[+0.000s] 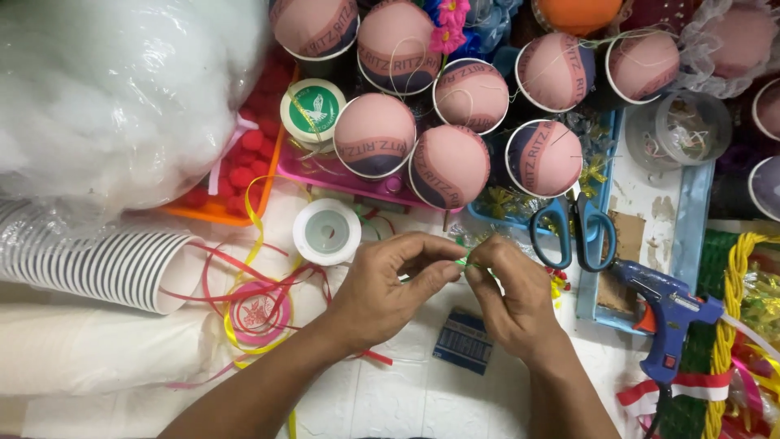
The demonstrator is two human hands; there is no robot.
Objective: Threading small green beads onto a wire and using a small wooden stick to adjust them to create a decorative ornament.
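Observation:
My left hand (382, 286) and my right hand (510, 291) meet at the middle of the table, fingertips pinched together on a thin green ribbon strip (464, 262). Both hands hover over a white surface. A small dark blue card (463, 341) lies just below them. A white spool of clear thread (327, 232) stands just left of my left hand. Loose red and yellow ribbons (258, 313) curl on a pink spool at the left.
Several paper cups topped with pink domes (449, 165) fill the back. Blue-handled scissors (571, 232) lie right of my hands, a blue glue gun (668, 317) farther right. A stack of white cups (106, 267) and a bag of white stuffing (114, 89) sit left.

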